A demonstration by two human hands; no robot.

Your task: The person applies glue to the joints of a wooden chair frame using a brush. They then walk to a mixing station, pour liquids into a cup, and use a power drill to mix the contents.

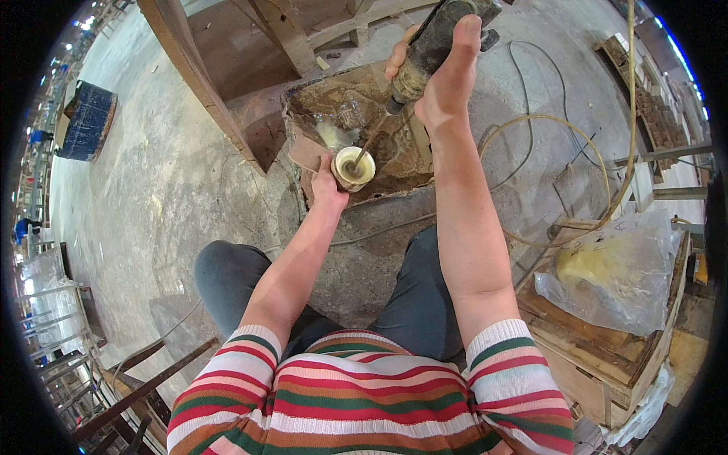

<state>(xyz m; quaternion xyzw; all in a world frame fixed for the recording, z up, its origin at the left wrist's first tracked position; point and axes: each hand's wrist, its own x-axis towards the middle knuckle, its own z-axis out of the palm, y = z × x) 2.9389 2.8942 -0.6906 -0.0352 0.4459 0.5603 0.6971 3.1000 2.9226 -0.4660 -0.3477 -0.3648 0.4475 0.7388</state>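
My left hand [327, 186] is wrapped round the side of a small pale cup [351, 184] with cream-coloured material inside. A thin mixing rod [371, 139] slants down into the cup from a dark, grimy power drill [422, 67]. My right hand [449, 85] grips the drill, its fingers showing on both sides of the body. Beneath the cup lies a shallow, brown-stained tray [402, 163]. A clear plastic bag with pale yellowish stuff [334, 133] rests in the tray, and a flat brown piece [305, 154] sits beside my left hand.
A wooden frame [205, 80] stands just beyond the tray. To the right, a yellow hose [531, 118] and dark cables loop over the concrete floor. A clear bag of yellowish material [607, 269] lies on a wooden crate [580, 356]. A blue drum [89, 121] stands far left.
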